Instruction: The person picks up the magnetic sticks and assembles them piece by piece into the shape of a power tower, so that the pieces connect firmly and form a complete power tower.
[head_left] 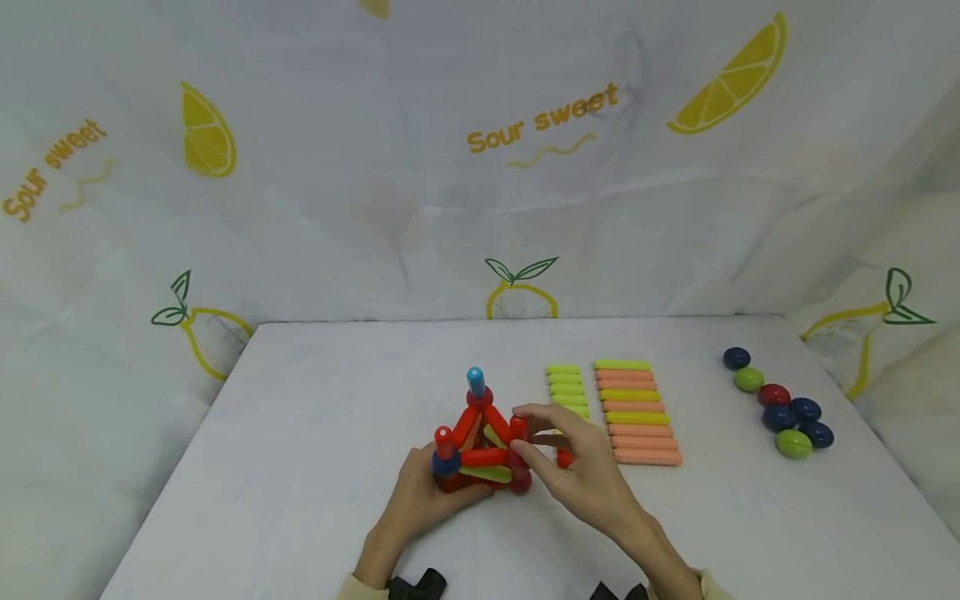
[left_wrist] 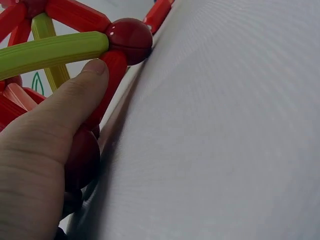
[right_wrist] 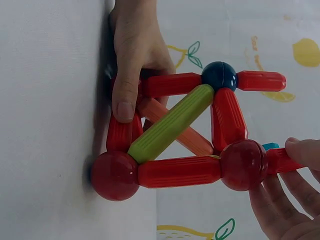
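1. At the near middle of the white table point(head_left: 262, 467), a frame point(head_left: 483, 457) of rods and balls is held between two hands.
2. At the frame's lower left, a base corner is gripped by the left hand point(head_left: 427, 496), with the thumb laid along a red base rod.
3. At the frame's right upper corner, a short red rod point(head_left: 519, 427) is pinched upright between thumb and fingers by the right hand point(head_left: 581, 467); its lower end is set against a dark red ball.
4. Atop the frame's back corner, a blue rod point(head_left: 476, 382) is stood on a red ball; atop its left corner, another red rod point(head_left: 443, 442) is stood on a dark blue ball point(head_left: 446, 464).
5. Across one side of the frame, a yellow-green rod point(right_wrist: 172, 124) is set slantwise.
6. Right of the frame and beyond it, short yellow-green rods point(head_left: 566, 388) are lined up, partly hidden by the right hand; just beside them, longer orange and yellow rods point(head_left: 640, 432) are laid in a column.
7. Well apart from the frame, far to its right, seven blue, green and red balls point(head_left: 776, 395) are grouped.
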